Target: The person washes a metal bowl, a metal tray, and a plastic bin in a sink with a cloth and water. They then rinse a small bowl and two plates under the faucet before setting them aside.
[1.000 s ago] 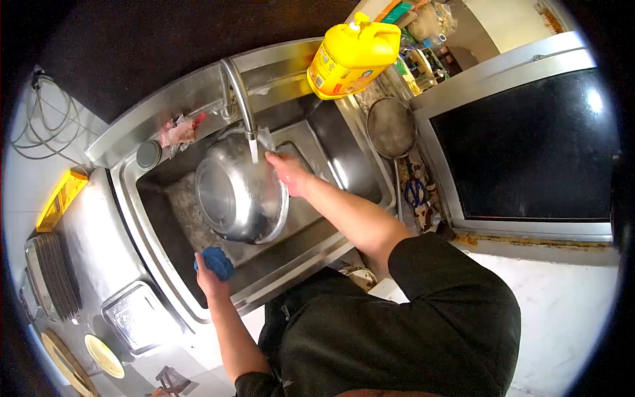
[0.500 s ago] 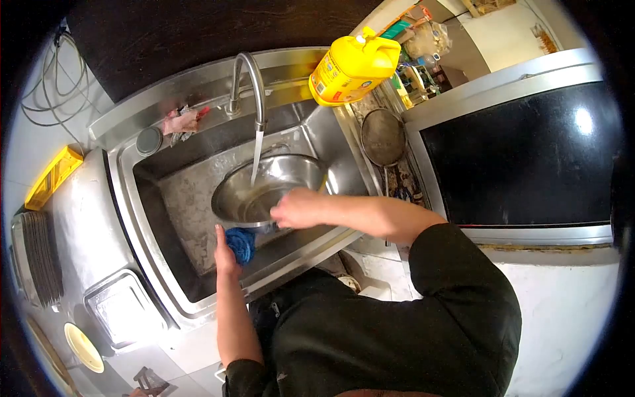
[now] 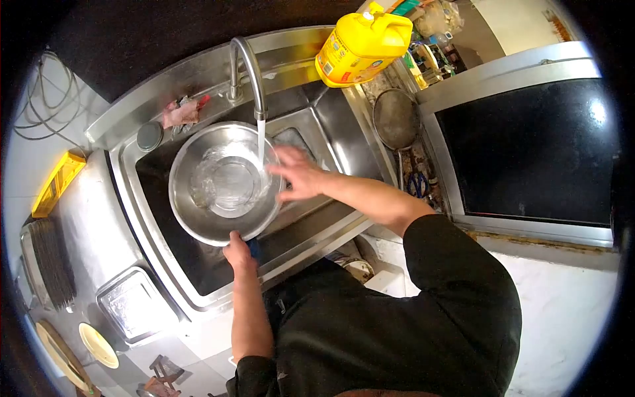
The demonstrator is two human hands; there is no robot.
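Sink (image 3: 340,132), basin (image 3: 231,186), illegibly labelled jug (image 3: 362,50)

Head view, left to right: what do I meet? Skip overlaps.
Yellow plastic piece → round lid → bowl → yellow jug → black panel.

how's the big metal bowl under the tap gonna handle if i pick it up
The bowl should stay stiff, since its wall looks like smooth metal. It will probably be slippery, with water from the tap running into it. Lifted only where the left hand meets the rim, so wide a bowl would likely tip.
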